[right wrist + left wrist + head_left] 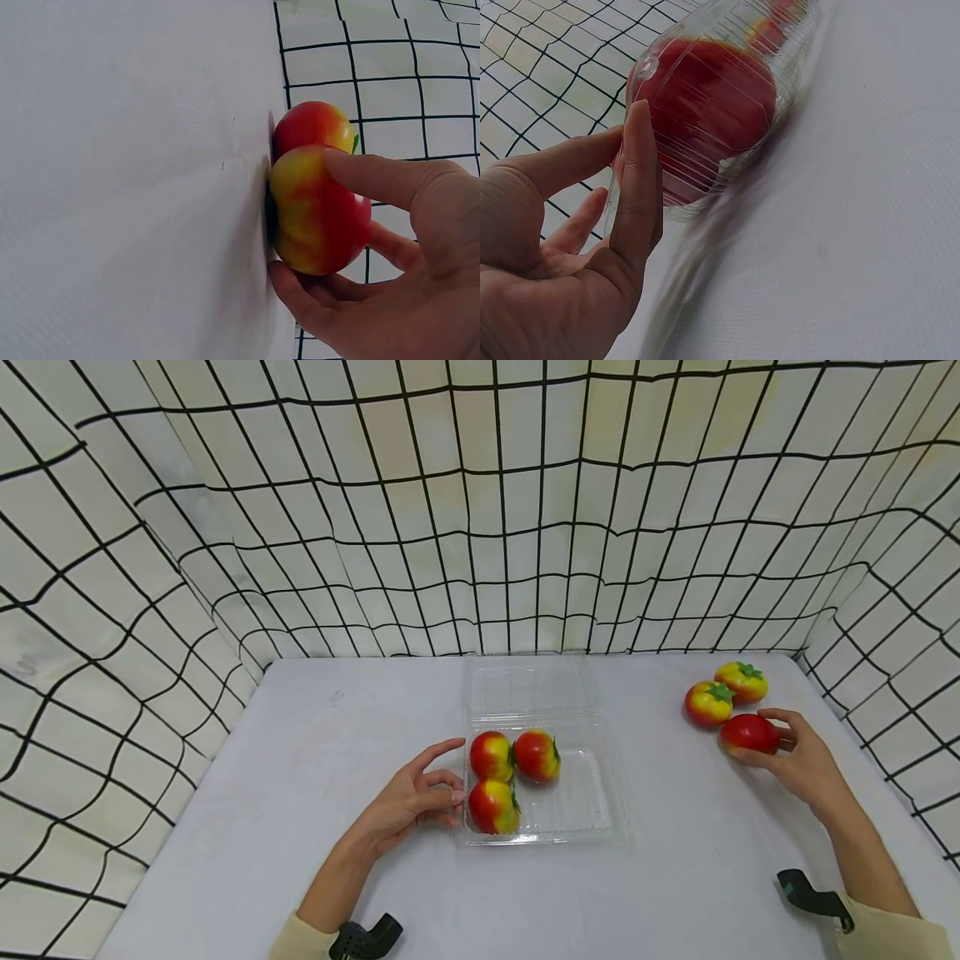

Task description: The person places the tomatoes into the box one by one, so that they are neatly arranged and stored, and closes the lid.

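Note:
My left hand (416, 797) is at the left side of a clear plastic container (577, 818). In the left wrist view its fairly straight fingers (636, 172) touch the container's edge. Three red and yellow tomatoes sit inside: a back left one (491, 756), one beside it (536, 756) and a front left one (492, 807). At the far right, my right hand (802, 764) grips another tomato (319, 214) between thumb and fingers, its green underside close to the table. Two more tomatoes lie just behind it, one nearer (707, 704) and one farther (741, 682).
The container's clear lid (532, 689) lies folded back behind its base. A white cloth (337, 710) covers the table. Black wire mesh (525, 535) rises along the back and both sides, and the right-hand mesh (892, 668) stands close to my right hand.

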{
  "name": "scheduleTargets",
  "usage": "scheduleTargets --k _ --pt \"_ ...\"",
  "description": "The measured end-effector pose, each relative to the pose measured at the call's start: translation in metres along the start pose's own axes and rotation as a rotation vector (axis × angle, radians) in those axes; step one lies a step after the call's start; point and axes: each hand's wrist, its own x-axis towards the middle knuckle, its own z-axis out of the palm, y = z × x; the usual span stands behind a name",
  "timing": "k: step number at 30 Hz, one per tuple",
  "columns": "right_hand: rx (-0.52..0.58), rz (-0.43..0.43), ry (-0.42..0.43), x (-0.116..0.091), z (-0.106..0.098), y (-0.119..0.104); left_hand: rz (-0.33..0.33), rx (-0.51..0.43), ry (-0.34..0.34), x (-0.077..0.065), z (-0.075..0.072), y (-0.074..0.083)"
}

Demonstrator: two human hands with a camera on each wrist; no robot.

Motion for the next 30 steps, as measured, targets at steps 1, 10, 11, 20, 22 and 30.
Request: scheduleTargets --k 1,10,11,20,22,30 --pt "0.003 -0.002 0.002 0.0 0.0 0.0 -0.001 0.001 0.001 0.0 0.0 0.0" --pt "0.023 -0.002 0.038 -0.002 0.004 -0.004 -0.01 0.003 0.01 0.001 0.001 0.0" --pt "0.027 -0.004 0.041 -0.002 0.004 -0.006 -0.01 0.001 0.01 0.001 0.001 0.0" --pt "0.066 -0.062 0.085 -0.005 0.007 -0.02 -0.01 -0.002 0.014 0.0 0.001 0.0" --pt "0.069 -0.068 0.095 -0.006 0.008 -0.022 -0.012 0.001 0.017 0.0 0.001 0.001" --pt "0.079 -0.123 0.149 -0.007 0.012 -0.029 -0.015 0.003 0.021 0.0 0.001 0.0"
